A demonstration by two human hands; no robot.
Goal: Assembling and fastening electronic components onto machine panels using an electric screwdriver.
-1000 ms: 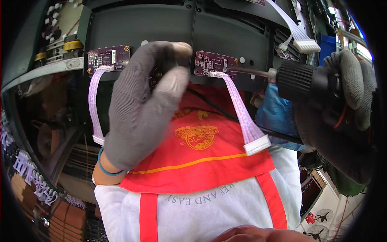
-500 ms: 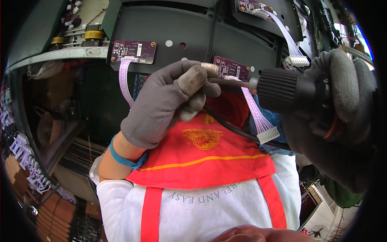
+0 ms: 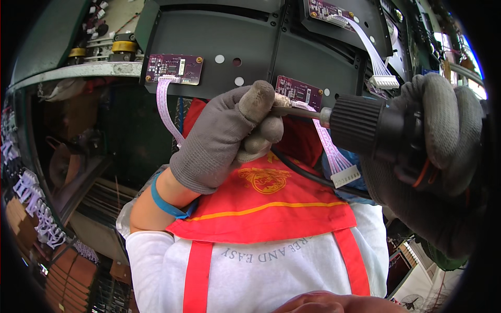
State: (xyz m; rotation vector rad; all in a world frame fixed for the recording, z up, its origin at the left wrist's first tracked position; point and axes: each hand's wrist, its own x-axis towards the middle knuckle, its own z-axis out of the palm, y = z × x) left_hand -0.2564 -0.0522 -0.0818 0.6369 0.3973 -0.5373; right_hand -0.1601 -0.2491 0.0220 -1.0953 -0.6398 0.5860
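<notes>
My right hand (image 3: 443,130), in a grey glove, is wrapped round a black electric screwdriver (image 3: 360,122). Its steel bit (image 3: 305,112) points left and its tip reaches the fingertips of my left hand (image 3: 224,133). That hand, also gloved, is closed with thumb and fingers pinched at the bit's tip; whatever lies between them is hidden. Just behind the fingertips, a purple circuit board (image 3: 300,89) sits on a dark metal panel (image 3: 209,34), its white ribbon cable (image 3: 326,138) hanging down. Left of it, a second purple board (image 3: 174,68) has a similar cable (image 3: 166,107).
At the upper right, a third board (image 3: 334,10) trails a cable ending in a white connector (image 3: 384,81). A black cord (image 3: 302,168) passes below the bit, across my red apron (image 3: 271,208). White connectors (image 3: 34,198) hang in a bunch at far left. A pale ledge (image 3: 78,71) borders the panel.
My left hand has shifted slightly right, its thumb now raised higher. The screwdriver has moved slightly left and its bit tilts a little more.
</notes>
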